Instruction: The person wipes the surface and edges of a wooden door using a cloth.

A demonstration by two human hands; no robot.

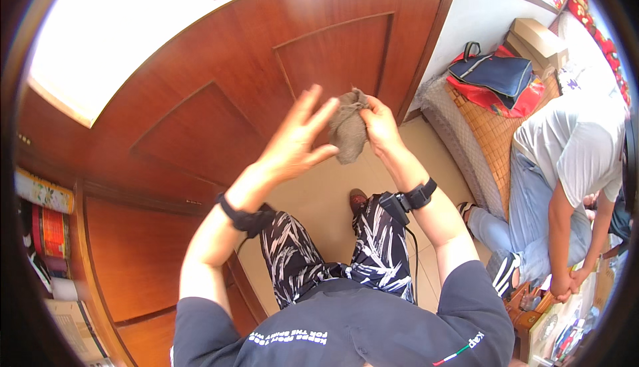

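A crumpled grey-brown cloth hangs in front of a brown wooden door. My right hand grips its upper right edge between thumb and fingers. To the left of the cloth is my left hand, slightly blurred, with its fingers spread and nothing held in it. Its fingertips come close to the cloth's left side; whether they touch cannot be told. Black straps with small devices circle both of my forearms.
On the right, a person sits on a couch with hands clasped. A blue bag lies on the couch beside cardboard boxes. Lower left stands a wooden cabinet with shelved items. A table occupies the lower right.
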